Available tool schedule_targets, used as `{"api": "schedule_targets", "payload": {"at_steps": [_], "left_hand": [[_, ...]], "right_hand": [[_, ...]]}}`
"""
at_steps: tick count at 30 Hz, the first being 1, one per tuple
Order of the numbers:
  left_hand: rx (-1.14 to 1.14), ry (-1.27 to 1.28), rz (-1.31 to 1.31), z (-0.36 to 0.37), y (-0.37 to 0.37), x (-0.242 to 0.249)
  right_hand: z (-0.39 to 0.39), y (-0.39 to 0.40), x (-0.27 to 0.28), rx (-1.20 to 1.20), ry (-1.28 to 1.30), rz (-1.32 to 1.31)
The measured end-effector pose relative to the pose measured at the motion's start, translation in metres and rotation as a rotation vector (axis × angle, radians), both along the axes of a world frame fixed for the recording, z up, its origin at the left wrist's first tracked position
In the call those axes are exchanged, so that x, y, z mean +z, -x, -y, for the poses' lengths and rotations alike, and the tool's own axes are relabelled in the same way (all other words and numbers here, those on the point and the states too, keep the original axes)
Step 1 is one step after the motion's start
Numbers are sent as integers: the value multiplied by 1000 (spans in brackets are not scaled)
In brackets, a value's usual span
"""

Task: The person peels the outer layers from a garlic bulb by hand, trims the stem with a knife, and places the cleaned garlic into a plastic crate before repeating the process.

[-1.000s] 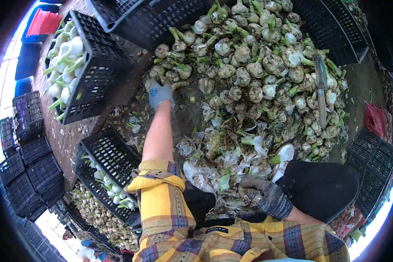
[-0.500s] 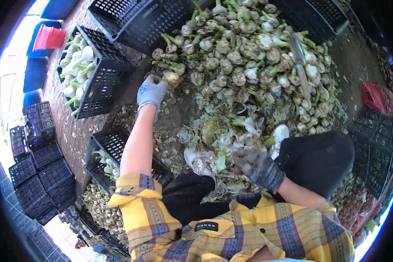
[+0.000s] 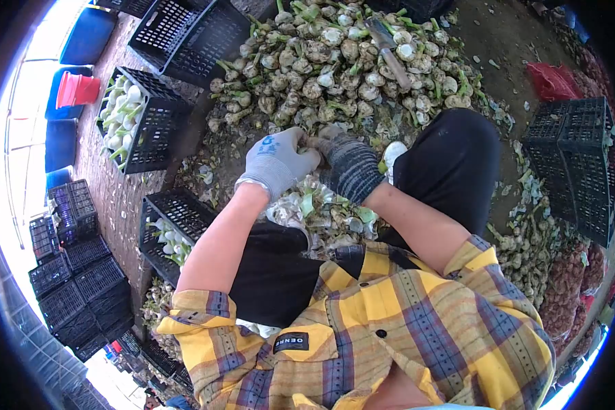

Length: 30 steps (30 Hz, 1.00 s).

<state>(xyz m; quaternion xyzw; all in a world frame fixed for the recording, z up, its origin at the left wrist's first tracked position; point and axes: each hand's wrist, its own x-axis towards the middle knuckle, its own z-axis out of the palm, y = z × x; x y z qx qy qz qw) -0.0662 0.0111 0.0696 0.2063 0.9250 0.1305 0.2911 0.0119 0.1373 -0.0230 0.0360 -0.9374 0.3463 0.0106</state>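
Left grip (image 3: 277,157), pale glove: fingers curled inward, ahead of my body. Right grip (image 3: 349,162), dark striped glove: fingers bent in to meet the left. The two come together at the fingertips; my gloves hide what lies between, so I cannot tell whether either is clamped on a bulb.

Bulbs (image 3: 304,90): soil-stained heap on the floor, just beyond both grips, many with green stems. Knife (image 3: 395,67): lying on the heap, beyond and right of the right grip, handle end nearer me. Peelings (image 3: 331,220): on the floor, on my side of the grips. White shoe (image 3: 391,154): just right of the right grip.

Left of the left grip: crate (image 3: 160,133) filled with white bulbs; nearer me, a second crate (image 3: 178,206), also with white bulbs. Red bucket (image 3: 78,89): farther left. Well right of the right grip: red sack (image 3: 552,80).
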Motion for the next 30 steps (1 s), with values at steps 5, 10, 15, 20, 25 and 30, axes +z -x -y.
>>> {"api": "schedule_targets", "payload": {"at_steps": [5, 10, 15, 20, 25, 30], "left_hand": [[428, -647, 105, 7, -31, -16], [865, -1123, 179, 19, -67, -51], [1060, -1198, 211, 27, -68, -57], [914, -1142, -199, 36, -62, -71], [1011, -1085, -9, 42, -55, -67], [990, -1391, 683, 38, -64, -74]], "right_hand": [[-5, -2, -5, -51, 439, 209], [-7, 6, -6, 15, 576, 260], [-4, -1, -7, 132, 471, 336], [-2, -6, 20, 83, 477, 359], [-1, -12, 10, 353, 650, 281], [-8, -3, 17, 191, 1370, 615]]}}
